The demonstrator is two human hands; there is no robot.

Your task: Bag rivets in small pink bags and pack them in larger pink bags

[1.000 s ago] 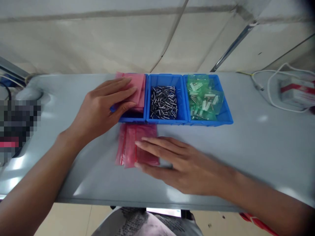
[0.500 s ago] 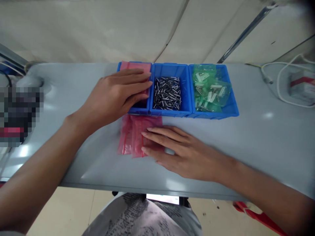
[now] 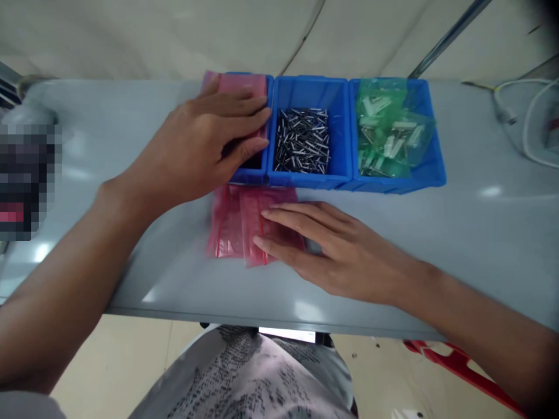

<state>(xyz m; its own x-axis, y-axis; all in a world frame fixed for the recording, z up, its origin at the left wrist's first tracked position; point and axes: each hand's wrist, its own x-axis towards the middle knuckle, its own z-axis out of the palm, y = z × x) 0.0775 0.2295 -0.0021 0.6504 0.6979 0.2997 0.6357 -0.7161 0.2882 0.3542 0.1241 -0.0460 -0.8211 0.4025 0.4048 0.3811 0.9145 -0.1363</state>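
Two pink zip bags (image 3: 229,235) lie overlapping on the table in front of the blue bins. My right hand (image 3: 336,250) rests over the right-hand bag, its fingers outstretched near the red zip line. Farther back, my left hand (image 3: 198,139) reaches over the left blue bin (image 3: 248,176), with fingers extended across the pink bags (image 3: 236,82) stacked there. The tips of that hand come to the bin's right wall, and much of the bin's inside is hidden beneath the palm. Neither hand is closed around anything that I can see.
The middle blue bin (image 3: 310,93) holds many small metal pins (image 3: 303,139). In the right blue bin (image 3: 430,169) are green bags (image 3: 379,128) with white and metal pieces. A white cable (image 3: 530,128) lies at the far right. The table's front edge (image 3: 183,317) runs close to my body.
My view has tilted, so the bins and table appear higher in the picture. Both hands keep nearly the same places over the pink bags, and the left thumb is slightly more spread.
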